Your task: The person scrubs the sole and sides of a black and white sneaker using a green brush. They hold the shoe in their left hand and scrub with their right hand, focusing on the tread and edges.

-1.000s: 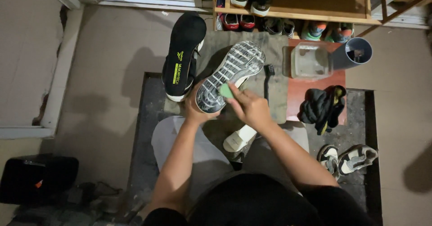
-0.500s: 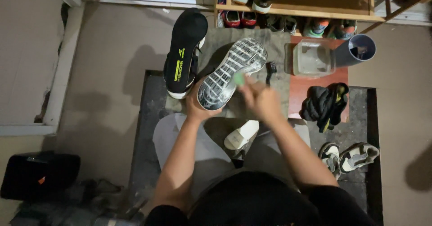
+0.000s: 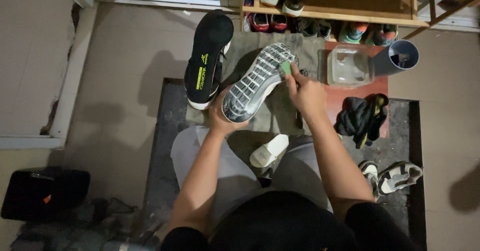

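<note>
Head view: nearest the camera, a white slide sandal [image 3: 269, 150] is seen on the floor between the person's knees, and a pair of grey-and-white sneakers [image 3: 392, 174] lies on the dark floor mat [image 3: 159, 146] to the right. Above the knees, an upturned sneaker [image 3: 257, 81] is gripped at its heel by the left hand [image 3: 223, 118], with its pale grey tread turned up and its toe pointed away to the right. It is held over the near left part of a grey cloth [image 3: 272, 112] spread on a low bench [image 3: 356, 88]. A small green sponge [image 3: 286, 67] is pinched in the fingers of the right hand [image 3: 306, 93] and pressed against the toe end of the sole. A black brush handle [image 3: 298, 119] is partly hidden beneath that hand. A black-and-yellow bundled cloth [image 3: 361, 117] lies at the right edge of the bench. A black sneaker with an insole [image 3: 207, 56] propped on it stands at the left edge. At the far right corner, a clear plastic container [image 3: 348, 66] is seen just beside a grey tube [image 3: 396, 57]. Farthest off, a wooden shoe rack [image 3: 350, 11] filled with shoes is visible.
</note>
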